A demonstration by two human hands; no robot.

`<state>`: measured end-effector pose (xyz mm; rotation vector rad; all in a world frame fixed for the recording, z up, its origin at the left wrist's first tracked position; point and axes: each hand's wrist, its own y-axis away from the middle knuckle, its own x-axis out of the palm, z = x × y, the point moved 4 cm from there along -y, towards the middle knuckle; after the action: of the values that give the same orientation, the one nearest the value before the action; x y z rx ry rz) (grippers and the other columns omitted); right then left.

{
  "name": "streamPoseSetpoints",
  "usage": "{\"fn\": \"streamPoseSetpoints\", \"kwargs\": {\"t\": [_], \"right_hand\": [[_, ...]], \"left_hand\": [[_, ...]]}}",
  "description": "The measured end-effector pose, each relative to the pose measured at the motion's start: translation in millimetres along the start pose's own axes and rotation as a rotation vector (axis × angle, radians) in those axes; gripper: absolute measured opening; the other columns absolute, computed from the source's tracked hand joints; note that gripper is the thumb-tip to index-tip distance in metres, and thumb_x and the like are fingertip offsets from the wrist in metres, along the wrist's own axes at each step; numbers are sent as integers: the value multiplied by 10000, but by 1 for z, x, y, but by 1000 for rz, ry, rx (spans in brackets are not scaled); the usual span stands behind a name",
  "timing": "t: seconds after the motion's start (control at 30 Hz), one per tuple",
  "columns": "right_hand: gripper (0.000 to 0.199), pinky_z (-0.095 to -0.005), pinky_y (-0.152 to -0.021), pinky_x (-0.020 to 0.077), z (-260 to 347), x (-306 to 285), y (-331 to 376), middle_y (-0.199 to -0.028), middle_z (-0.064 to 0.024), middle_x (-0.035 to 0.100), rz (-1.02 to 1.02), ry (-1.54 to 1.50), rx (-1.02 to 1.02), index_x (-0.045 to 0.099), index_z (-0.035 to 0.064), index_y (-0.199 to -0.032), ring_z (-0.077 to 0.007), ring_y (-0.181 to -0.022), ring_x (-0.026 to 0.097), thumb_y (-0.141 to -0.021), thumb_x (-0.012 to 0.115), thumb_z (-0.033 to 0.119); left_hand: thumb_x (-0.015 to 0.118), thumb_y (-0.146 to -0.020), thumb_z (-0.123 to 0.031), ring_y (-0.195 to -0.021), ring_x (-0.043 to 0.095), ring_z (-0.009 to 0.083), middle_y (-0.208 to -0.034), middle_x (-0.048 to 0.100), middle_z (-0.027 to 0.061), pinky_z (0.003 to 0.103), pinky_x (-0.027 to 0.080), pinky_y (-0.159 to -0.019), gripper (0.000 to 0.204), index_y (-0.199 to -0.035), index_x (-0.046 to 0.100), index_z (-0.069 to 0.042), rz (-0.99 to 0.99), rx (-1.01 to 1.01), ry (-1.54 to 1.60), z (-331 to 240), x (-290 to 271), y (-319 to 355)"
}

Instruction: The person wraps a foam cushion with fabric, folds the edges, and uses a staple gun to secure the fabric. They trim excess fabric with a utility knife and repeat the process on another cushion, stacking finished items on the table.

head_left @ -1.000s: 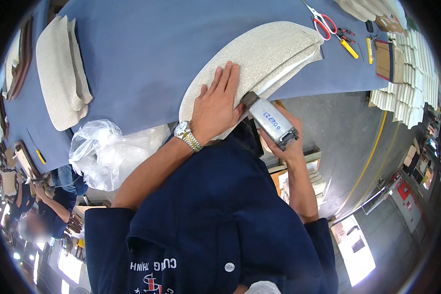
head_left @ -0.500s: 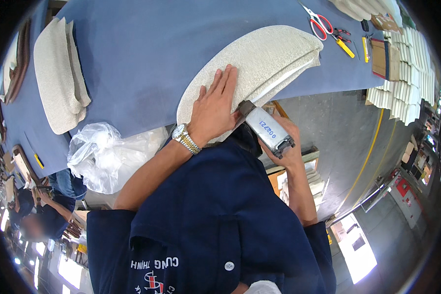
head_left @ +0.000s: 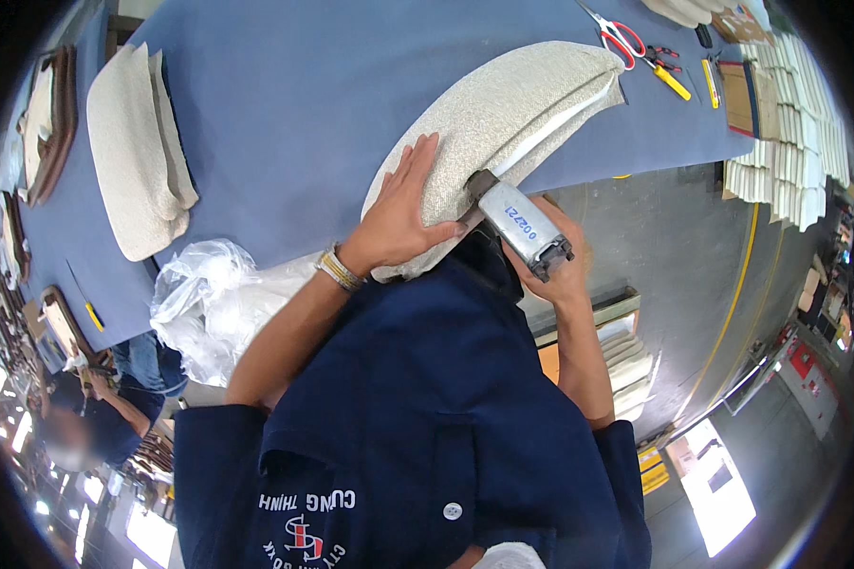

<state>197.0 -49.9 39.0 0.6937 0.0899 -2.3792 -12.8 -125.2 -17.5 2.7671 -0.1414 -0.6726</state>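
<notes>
My left hand (head_left: 403,213) lies flat, fingers spread, on a cream fabric seat cushion (head_left: 503,123) at the near edge of the blue table (head_left: 304,104). My right hand (head_left: 562,261) is wrapped tight around a grey staple gun (head_left: 517,223), its nose against the cushion's edge. I judge the edge fastening partly done; the finished stretch is hidden.

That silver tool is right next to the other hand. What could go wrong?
1. The left hand presses flat on the cushion close to the nose of the silver tool in the right hand; a slip could hurt the fingers.
2. The cushion hangs over the table edge; if the hand lifts, it might slide off.
</notes>
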Motion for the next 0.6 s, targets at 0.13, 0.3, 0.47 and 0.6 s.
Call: {"fn": "streamPoseSetpoints", "kwargs": {"t": [0.13,0.3,0.47,0.6], "right_hand": [[352,-349,-749,522,5,3,5,-881,-145,679,-40,8,-81,679,-22,-1049,-316,-773,672,-748,793,120],[399,-372,-755,531,2,1,12,-935,-165,687,43,-18,-44,684,-18,-1077,-363,-823,679,-723,792,132],[388,-358,-764,530,9,1,4,-920,-151,688,76,-67,-3,693,-14,-1081,-338,-826,691,-736,799,130],[390,-361,-740,531,6,4,1,-884,-141,688,55,-26,24,696,-7,-1078,-339,-800,695,-740,804,155]], "left_hand": [[795,-844,-295,-1568,208,430,-1682,215,283,449,240,-1268,1076,-1649,135,-26,-3,-61,-74,-9,-1,0],[762,-852,-269,-1563,220,429,-1689,223,257,457,270,-1257,1018,-1649,169,-45,-12,-96,-122,-14,-1,4],[749,-852,-239,-1566,228,408,-1698,237,213,548,295,-1233,995,-1651,181,-70,-32,-130,-148,-18,1,8],[752,-839,-208,-1573,219,394,-1708,232,183,607,300,-1216,1007,-1654,175,-79,-46,-148,-111,-17,1,2]]}}
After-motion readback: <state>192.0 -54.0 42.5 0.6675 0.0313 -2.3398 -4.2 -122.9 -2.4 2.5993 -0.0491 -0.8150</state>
